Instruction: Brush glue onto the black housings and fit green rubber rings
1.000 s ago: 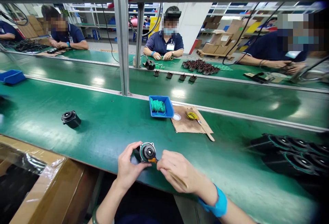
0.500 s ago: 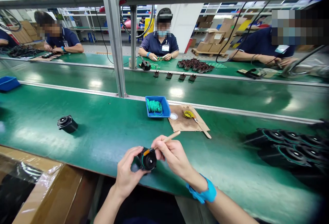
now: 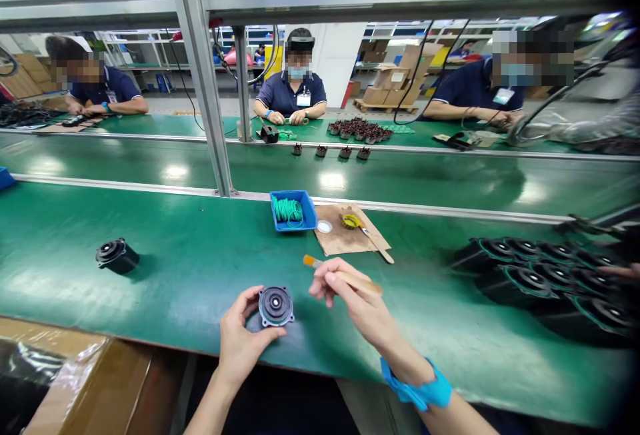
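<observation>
My left hand (image 3: 245,328) curls round the left side of a black round housing (image 3: 276,307), its fingers at the top edge and its thumb below. The housing faces me with its stepped centre and several corner lugs showing. Off to the right, my right hand (image 3: 345,288), with a blue band at the wrist, grips a wooden-handled brush (image 3: 316,263). The orange bristles point up and left, apart from the housing. Beyond my hands, a second brush (image 3: 376,243) rests with its head at a yellow ring-shaped container (image 3: 351,221) on a stained cardboard sheet (image 3: 335,242).
A blue bin (image 3: 295,225) holds green cord. Another black housing (image 3: 118,256) stands at left, and several green-ringed housings (image 3: 530,282) crowd the right, where another person's hand shows. A metal post (image 3: 203,88) rises ahead. Co-workers sit across the line. A cardboard box (image 3: 95,388) stands lower left.
My right hand has drawn the brush away from the housing, to the right. The housing's face now shows more fully in my left hand. The whole view has shifted slightly.
</observation>
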Available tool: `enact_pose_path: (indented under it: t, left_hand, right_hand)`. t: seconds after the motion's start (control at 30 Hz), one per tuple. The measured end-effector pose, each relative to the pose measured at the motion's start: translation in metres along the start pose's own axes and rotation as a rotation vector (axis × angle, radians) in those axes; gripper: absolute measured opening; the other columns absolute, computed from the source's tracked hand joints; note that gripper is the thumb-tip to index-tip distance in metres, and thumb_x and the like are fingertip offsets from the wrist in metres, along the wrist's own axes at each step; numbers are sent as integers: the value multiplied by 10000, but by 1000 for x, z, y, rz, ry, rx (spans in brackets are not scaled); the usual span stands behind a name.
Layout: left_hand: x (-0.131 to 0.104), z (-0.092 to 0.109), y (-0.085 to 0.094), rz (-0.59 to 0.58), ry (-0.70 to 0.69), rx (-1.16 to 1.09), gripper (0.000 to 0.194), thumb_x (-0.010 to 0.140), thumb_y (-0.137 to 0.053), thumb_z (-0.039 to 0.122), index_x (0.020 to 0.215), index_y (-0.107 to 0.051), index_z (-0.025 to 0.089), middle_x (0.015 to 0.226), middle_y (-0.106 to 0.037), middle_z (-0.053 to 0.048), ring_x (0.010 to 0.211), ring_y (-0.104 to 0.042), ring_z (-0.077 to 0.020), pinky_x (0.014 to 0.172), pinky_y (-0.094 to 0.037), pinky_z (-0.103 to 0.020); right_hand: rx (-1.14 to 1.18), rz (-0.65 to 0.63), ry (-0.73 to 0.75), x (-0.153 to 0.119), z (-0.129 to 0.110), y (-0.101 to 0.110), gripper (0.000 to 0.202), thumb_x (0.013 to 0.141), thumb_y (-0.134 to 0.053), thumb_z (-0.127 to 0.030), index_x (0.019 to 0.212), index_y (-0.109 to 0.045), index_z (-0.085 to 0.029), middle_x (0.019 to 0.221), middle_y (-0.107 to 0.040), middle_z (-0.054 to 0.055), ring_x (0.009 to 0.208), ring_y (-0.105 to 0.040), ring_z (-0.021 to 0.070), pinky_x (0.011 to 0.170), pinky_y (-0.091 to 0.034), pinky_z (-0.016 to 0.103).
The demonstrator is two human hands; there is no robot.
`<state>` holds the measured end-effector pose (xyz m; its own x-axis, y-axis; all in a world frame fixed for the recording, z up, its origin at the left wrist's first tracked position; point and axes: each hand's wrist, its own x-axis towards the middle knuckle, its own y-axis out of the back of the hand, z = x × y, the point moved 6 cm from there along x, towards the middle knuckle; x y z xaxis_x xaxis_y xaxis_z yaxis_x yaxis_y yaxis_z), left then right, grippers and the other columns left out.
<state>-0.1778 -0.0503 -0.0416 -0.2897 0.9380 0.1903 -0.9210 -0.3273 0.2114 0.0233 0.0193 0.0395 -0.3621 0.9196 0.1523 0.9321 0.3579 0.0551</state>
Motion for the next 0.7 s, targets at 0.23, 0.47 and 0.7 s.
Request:
enact_pose_path:
  t: [0.23, 0.47, 0.7]
  left_hand:
    - [2, 10, -16, -115, -130, -30, 569, 663, -847, 249, 1183, -620, 219, 1151, -653, -77, 1091, -675, -263, 944, -583, -393]
    - [-4, 1, -25, -47, -199, 113, 692, 689, -784, 263, 1294, -453, 207, 1097, -658, -92, 998, -710, -262, 866, -611, -412]
    - [-3, -5, -30, -147, -376, 291, 813, 720, -769, 356, 1413, -364, 223, 1132, -695, -109, 951, -731, -282, 811, -628, -437]
  right_hand:
    - [-517, -228, 226, -6, -11, -24, 376, 783, -771, -376, 1015, -523, -216, 1105, -656, 76, 978, -622, 225, 870, -487, 364]
    - [-967, -290, 369, -16, -10, -56, 488, 710, -821, -469, 947, -495, -193, 1014, -644, 85, 961, -575, 268, 814, -398, 388]
    - [-1206, -283, 328, -17, -9, -24, 410, 727, -745, -405, 982, -501, -195, 897, -626, 31, 880, -557, 223, 882, -344, 388]
